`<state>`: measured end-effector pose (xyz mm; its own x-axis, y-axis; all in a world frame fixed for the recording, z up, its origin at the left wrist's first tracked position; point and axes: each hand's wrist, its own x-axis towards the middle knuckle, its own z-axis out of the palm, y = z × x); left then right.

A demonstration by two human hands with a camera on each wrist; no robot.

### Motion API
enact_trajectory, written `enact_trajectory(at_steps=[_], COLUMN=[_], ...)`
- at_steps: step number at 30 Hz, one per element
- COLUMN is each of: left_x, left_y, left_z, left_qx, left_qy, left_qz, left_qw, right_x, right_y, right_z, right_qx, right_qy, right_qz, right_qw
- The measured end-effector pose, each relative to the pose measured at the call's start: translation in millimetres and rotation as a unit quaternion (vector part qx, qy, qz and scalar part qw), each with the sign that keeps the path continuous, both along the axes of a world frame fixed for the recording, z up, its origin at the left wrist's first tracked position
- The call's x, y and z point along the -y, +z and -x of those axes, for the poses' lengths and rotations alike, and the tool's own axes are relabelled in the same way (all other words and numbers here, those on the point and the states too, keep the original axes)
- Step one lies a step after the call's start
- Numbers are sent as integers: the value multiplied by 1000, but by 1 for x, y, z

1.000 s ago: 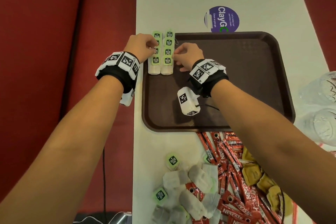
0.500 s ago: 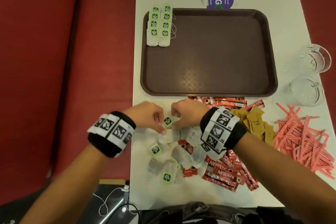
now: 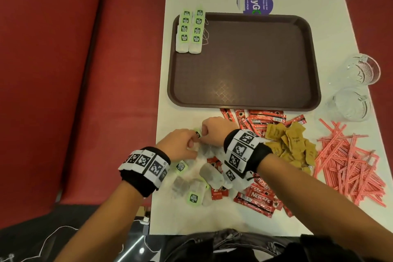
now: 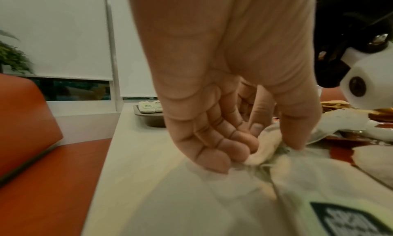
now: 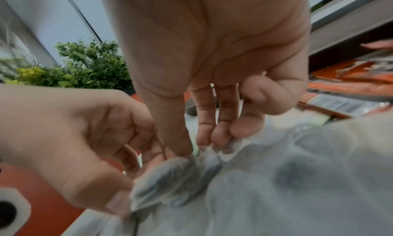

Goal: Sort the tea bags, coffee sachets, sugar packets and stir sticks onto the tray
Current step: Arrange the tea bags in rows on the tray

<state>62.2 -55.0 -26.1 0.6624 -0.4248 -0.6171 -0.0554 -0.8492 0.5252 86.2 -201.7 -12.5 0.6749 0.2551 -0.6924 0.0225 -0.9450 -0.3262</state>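
Note:
A brown tray (image 3: 244,95) lies on the white table, with two rows of green-tagged tea bags (image 3: 190,32) in its far left corner. Near the table's front edge is a loose heap of tea bags (image 3: 200,185). My left hand (image 3: 182,144) pinches a tea bag (image 4: 268,145) between thumb and curled fingers. My right hand (image 3: 214,132) pinches a tea bag (image 5: 223,147) at its top edge, right beside the left hand. A green tag (image 3: 198,133) shows between the two hands. Red coffee sachets (image 3: 255,198), brown sugar packets (image 3: 291,142) and pink stir sticks (image 3: 348,159) lie to the right.
Two clear glass cups (image 3: 361,70) stand at the table's right edge beside the tray. A purple round sticker (image 3: 255,2) is beyond the tray. A red bench seat (image 3: 85,70) runs along the table's left side. More coffee sachets (image 3: 261,119) lie just below the tray's near rim.
Both hands left the tea bag rows in the tray's far left corner and came back to the loose heap, where each now pinches a tea bag.

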Motion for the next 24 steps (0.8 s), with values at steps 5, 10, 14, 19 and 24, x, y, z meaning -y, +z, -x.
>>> enact_trajectory(at_steps=[5,10,14,19,24], left_x=[-19,-31,-35,-42,-31], left_y=[1,11,26,45,52], left_z=[-9,-34,-60,-109,-177], left_qx=[5,-37,-58,-5,45], left_qy=[86,275,316,234,141], left_qz=[83,196,263,194,86], left_qw=[993,940,910,953,985], right_x=[6,9,13,21,21], right_y=[-2,3,11,23,18], right_z=[-6,-15,-31,-66,-119], right_qx=[-25,-6,1,15,-25], right_qy=[-43,-124,-184,-237,-379], right_qz=[-57,-154,-230,-272,-327], right_qw=[997,980,956,933,865])
